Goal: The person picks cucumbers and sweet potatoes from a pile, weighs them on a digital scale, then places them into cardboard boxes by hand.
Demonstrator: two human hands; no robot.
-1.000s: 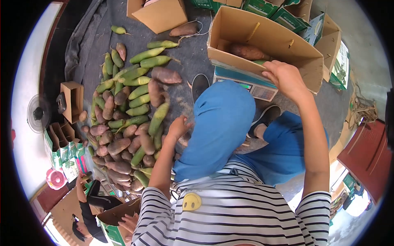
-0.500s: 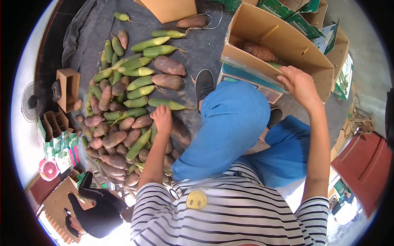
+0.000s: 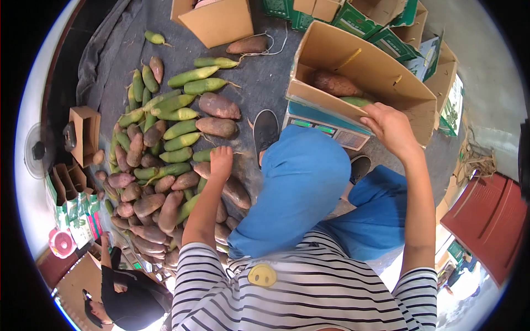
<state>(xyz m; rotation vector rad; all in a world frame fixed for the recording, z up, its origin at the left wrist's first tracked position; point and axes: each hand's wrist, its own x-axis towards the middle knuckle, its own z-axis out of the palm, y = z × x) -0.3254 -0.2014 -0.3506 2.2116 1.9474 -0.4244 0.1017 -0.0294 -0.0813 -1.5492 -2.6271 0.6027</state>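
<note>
My left hand is over a green radish at the right side of the produce pile, its fingers curled round the radish's middle. Large reddish-brown sweet potatoes lie close beside that hand. With thumb and fingers, my right hand grips the near wall of an open cardboard box. Inside the box are a reddish-brown sweet potato and a green radish, partly hidden by the wall. A scale with lit green displays sits under the box.
Green radishes and sweet potatoes cover the dark floor sheet to the left. Another cardboard box stands ahead, green cartons at upper right. A fan is at far left; a person in black works at lower left.
My left hand has come onto the green radish it was just below. My right hand stays on the box wall. The view has shifted slightly, and the person in black has raised an arm.
</note>
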